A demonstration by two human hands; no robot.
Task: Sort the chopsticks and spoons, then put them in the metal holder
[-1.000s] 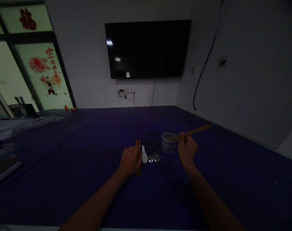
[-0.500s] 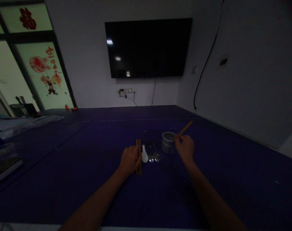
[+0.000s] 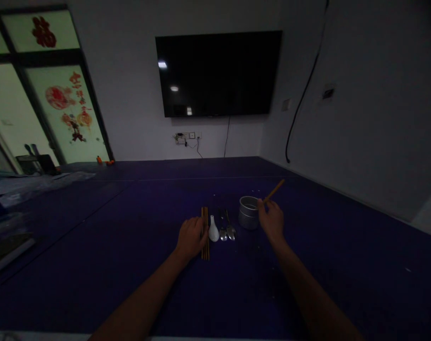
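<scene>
My left hand (image 3: 192,237) lies over a row of wooden chopsticks (image 3: 205,254) on the purple tabletop, its fingers closed on their middle. Just right of them is a white soup spoon (image 3: 214,231), bowl toward me. Two metal spoons (image 3: 230,232) lie beside it, also with their bowls on the near side. Upright further right stands a grey metal cup (image 3: 249,218). At its right rim, my right hand (image 3: 271,220) is closed on a light wooden chopstick or pair (image 3: 275,190) that slants up to the right. The lower end is hidden by the fingers.
A purple table (image 3: 147,293) spreads toward the wall, where a black television (image 3: 218,73) hangs. Plastic wrapping (image 3: 59,181) and a tray-like object (image 3: 9,253) lie at the left. Small orange objects (image 3: 105,161) sit at the far left edge.
The view has tilted slightly. My right hand has shifted very slightly at the cup's rim, still gripping the chopstick or pair. My left hand stays on the chopsticks.
</scene>
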